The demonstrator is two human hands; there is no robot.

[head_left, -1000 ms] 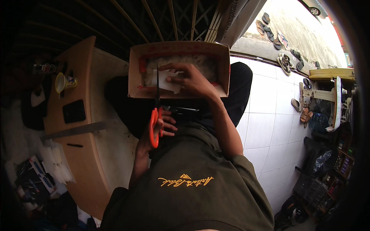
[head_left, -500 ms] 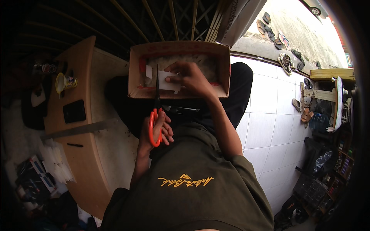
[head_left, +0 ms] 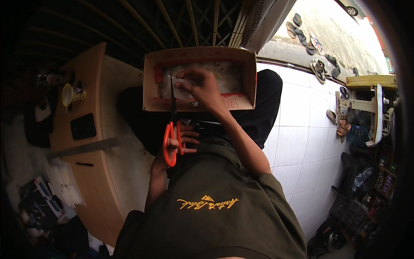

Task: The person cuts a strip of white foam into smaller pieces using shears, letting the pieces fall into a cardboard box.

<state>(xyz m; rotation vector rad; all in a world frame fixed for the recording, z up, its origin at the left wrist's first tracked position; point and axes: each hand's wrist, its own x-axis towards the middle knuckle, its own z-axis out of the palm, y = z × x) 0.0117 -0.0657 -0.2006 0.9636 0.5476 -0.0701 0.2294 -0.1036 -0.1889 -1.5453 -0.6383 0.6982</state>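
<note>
My left hand (head_left: pixel 160 160) grips a pair of scissors (head_left: pixel 167 144) by its orange-red handles, thumb through one loop and the other fingers spread. The dark blades point away from me and reach over the near rim of a cardboard box (head_left: pixel 251 82). Above the box, my right hand (head_left: pixel 203 90) pinches a small piece of white paper (head_left: pixel 181 93) between thumb and fingers. The blades stand right at the paper's left part. Inside the box lie many pale scraps (head_left: pixel 222 69), partly hidden by my right hand. The box rests at my lap, between my dark-trousered legs.
To the left, a wooden table (head_left: pixel 92 181) holds a yellow tub (head_left: pixel 67 94), a dark phone-like slab (head_left: pixel 83 126) and a pen (head_left: pixel 84 164). A folding metal gate (head_left: pixel 194 21) stands ahead. Sandals (head_left: pixel 319 71) and a bench-like rack (head_left: pixel 366 105) are at right.
My right hand and the paper have shifted left and slightly down. The left hand's fingers are spread wider on the handles. A small white strip left of the blades is no longer visible there.
</note>
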